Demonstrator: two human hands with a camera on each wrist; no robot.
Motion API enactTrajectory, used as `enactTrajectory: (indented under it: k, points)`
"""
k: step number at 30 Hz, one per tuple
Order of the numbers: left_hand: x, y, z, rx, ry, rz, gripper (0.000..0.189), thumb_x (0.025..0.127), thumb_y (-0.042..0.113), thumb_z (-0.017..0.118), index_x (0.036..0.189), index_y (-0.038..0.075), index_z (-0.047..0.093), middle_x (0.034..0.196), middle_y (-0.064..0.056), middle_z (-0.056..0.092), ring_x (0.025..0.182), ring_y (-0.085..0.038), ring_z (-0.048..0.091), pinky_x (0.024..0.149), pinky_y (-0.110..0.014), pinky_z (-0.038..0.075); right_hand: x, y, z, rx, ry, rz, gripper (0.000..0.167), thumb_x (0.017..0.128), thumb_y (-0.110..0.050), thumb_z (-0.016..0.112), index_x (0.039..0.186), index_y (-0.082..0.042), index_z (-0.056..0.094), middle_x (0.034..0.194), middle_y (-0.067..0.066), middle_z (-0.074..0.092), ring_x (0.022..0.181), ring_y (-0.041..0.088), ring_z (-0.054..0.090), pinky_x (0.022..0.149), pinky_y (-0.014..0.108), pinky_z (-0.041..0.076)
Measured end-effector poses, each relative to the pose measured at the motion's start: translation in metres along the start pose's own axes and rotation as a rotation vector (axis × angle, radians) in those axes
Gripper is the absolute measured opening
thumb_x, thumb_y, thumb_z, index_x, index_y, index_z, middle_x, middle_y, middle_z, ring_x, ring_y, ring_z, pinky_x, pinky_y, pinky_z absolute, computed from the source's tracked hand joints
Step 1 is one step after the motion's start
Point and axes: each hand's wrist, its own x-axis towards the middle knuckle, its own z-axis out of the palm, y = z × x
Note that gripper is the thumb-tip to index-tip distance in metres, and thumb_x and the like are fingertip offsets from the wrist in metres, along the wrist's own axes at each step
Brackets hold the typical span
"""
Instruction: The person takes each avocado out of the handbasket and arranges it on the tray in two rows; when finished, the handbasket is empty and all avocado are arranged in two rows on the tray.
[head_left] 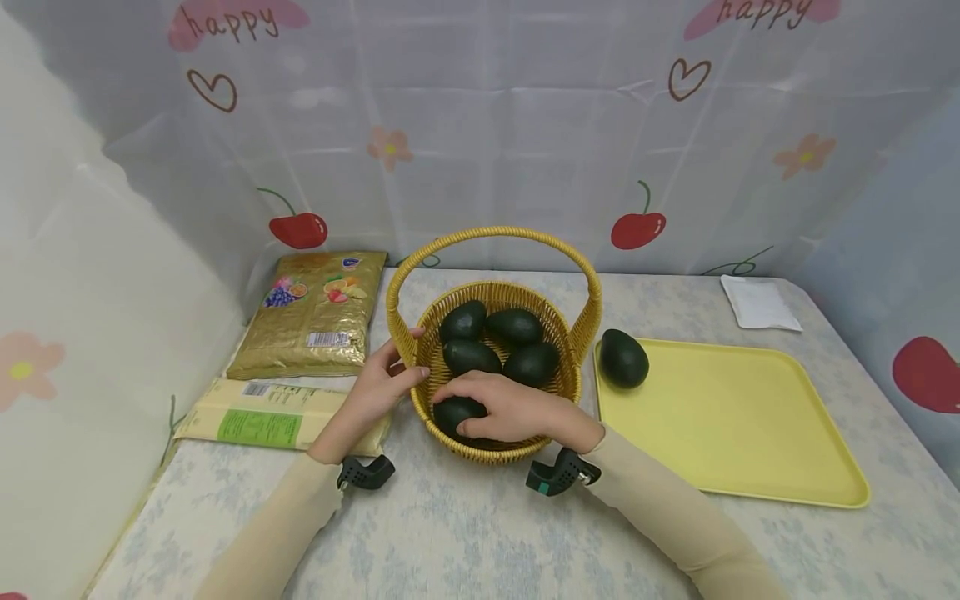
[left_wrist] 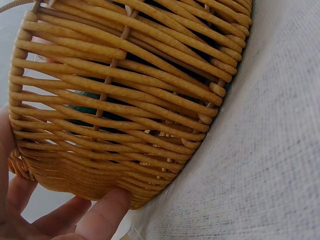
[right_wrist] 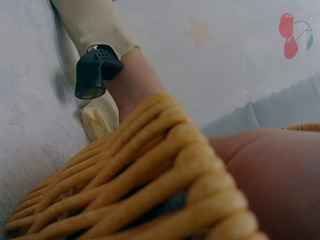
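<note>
A yellow wicker basket point(head_left: 495, 457) with a tall hoop handle stands at the middle of the table, holding several dark green avocados point(head_left: 513, 326). My left hand point(head_left: 380, 382) grips its left rim near the foot of the handle; in the left wrist view, fingers point(left_wrist: 107, 212) touch the woven side. Inside the basket's front left, my right hand point(head_left: 510, 407) has its fingers curled over an avocado point(head_left: 456, 413), partly covering it. In the right wrist view the basket wall point(right_wrist: 165, 165) hides most of that hand. Another avocado point(head_left: 624, 358) sits at the tray's upper left corner.
A yellow tray point(head_left: 738, 417) lies right of the basket. Behind it is a small white packet point(head_left: 761, 303). To the left lie a gold bag point(head_left: 307, 317) with fruit pictures and a cream and green package point(head_left: 262, 417). A printed curtain point(head_left: 495, 150) hangs behind the table.
</note>
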Motion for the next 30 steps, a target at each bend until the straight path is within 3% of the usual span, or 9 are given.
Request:
enactTrajectory:
  k: [6, 30]
  points:
    - [0.0, -0.0002, 0.0004, 0.005, 0.0, -0.005, 0.061, 0.095, 0.01, 0.066, 0.152, 0.014, 0.046, 0.149, -0.022, 0.052, 0.125, -0.042, 0.061, 0.086, -0.025, 0.055, -0.0009, 0.0007, -0.0004, 0.001, -0.003, -0.017, 0.04, 0.1, -0.016, 0.059, 0.14, -0.019, 0.063, 0.15, 0.012, 0.053, 0.141, 0.029, 0.048, 0.111, 0.046, 0.045]
    - [-0.0009, 0.0007, -0.0006, 0.007, -0.002, -0.005, 0.061, 0.095, 0.01, 0.065, 0.153, 0.014, 0.045, 0.149, -0.023, 0.052, 0.127, -0.042, 0.06, 0.087, -0.026, 0.055, 0.0019, 0.0053, 0.0058, 0.061, 0.045, 0.021, 0.04, 0.096, -0.016, 0.063, 0.136, -0.02, 0.065, 0.144, 0.006, 0.058, 0.135, 0.024, 0.051, 0.107, 0.043, 0.047]
